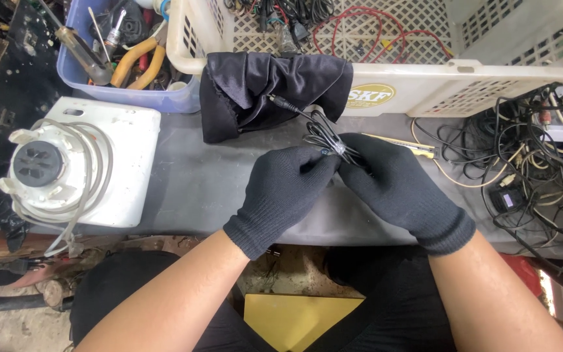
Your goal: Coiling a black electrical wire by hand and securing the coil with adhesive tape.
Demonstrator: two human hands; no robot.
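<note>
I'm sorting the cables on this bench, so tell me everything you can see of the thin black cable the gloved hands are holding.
The thin black cable is gathered into a small looped bundle, bound by a pale tie. The gloved left hand and right hand pinch it between their fingertips above the grey table. One end, with a barrel plug, rests on the black cloth.

We see even, soft daylight from above, no hard shadows, mild sheen on the black cloth (272, 88), bright white basket (386, 85) near clipping, wide-angle bending at the edges, slight softness in the corners, centre sharp.
</note>
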